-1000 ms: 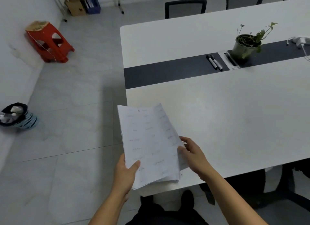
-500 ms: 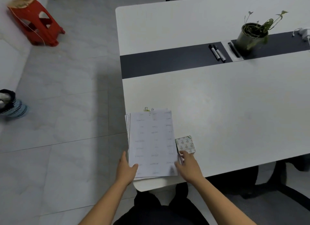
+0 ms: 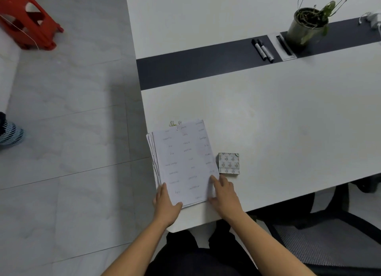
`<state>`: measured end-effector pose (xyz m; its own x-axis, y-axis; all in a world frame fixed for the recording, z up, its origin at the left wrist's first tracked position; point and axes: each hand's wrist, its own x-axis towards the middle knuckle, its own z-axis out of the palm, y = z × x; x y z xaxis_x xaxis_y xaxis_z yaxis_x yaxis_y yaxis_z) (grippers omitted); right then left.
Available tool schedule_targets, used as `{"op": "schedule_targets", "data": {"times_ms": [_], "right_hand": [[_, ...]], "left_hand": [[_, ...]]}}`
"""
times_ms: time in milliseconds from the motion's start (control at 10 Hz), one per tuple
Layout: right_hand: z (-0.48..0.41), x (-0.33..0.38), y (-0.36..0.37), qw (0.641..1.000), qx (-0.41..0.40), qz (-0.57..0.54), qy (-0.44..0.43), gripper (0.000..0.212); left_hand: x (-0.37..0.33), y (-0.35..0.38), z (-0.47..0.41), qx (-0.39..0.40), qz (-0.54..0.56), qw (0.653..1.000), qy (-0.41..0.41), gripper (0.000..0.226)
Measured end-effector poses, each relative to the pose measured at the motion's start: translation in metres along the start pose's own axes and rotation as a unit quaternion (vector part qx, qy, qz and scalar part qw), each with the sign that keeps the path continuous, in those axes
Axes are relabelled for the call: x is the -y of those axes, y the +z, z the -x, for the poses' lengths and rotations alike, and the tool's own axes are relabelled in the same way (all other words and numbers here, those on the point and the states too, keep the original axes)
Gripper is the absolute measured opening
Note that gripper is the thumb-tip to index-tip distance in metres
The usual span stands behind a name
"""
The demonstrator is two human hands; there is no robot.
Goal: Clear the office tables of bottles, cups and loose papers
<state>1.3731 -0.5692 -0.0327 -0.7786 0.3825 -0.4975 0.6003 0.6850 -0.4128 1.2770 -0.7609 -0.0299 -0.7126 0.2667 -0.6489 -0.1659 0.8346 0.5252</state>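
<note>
Bare tabletop [image 3: 268, 121] stretches beyond the paper stack [image 3: 183, 162]; a small patterned box [image 3: 228, 163] sits just right of it.

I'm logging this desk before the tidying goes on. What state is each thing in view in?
Paper stack, flat on the table near its corner, left edges fanned, clipped at far edge.
Left-hand grip, holds the stack's near left corner.
Right-hand grip, straight fingers rest on the stack's right edge.
Patterned packet, flat, just right of the stack.
Two markers, lying side by side on the dark strip.
Potted plant, upright.
</note>
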Motion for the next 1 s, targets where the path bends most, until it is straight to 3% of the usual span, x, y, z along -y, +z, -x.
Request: {"op": "schedule_targets", "data": {"times_ms": [200, 300, 400, 500, 700, 900, 1000], "right_hand": [[-0.023, -0.007, -0.017, 0.999, 0.016, -0.041, -0.030, 0.060], [-0.023, -0.015, -0.027, 0.989, -0.086, -0.112, 0.040, 0.054], [-0.031, -0.028, -0.043, 0.974, -0.154, -0.107, 0.123, 0.063], [-0.048, -0.041, -0.057, 0.992, -0.084, -0.020, 0.096, 0.062], [-0.077, -0.045, -0.076, 0.997, -0.068, 0.042, 0.015, 0.055], [-0.078, -0.043, -0.087, 0.998, -0.032, 0.054, 0.014, 0.066], [-0.070, -0.040, -0.107, 0.998, -0.062, -0.028, -0.002, 0.081]], "left_hand": [[-0.022, -0.015, -0.017, 0.006, -0.051, 0.997, 0.049, 0.091], [-0.016, -0.014, -0.015, 0.023, -0.086, 0.995, 0.041, 0.101], [-0.003, -0.006, -0.012, 0.028, -0.119, 0.991, 0.053, 0.097], [0.003, -0.001, -0.011, 0.013, -0.145, 0.987, 0.063, 0.093], [0.001, 0.001, -0.014, -0.005, -0.151, 0.987, 0.057, 0.082], [-0.001, -0.005, -0.010, 0.005, -0.155, 0.986, 0.061, 0.080], [-0.001, -0.007, -0.003, 0.025, -0.198, 0.976, 0.086, 0.082]]}}
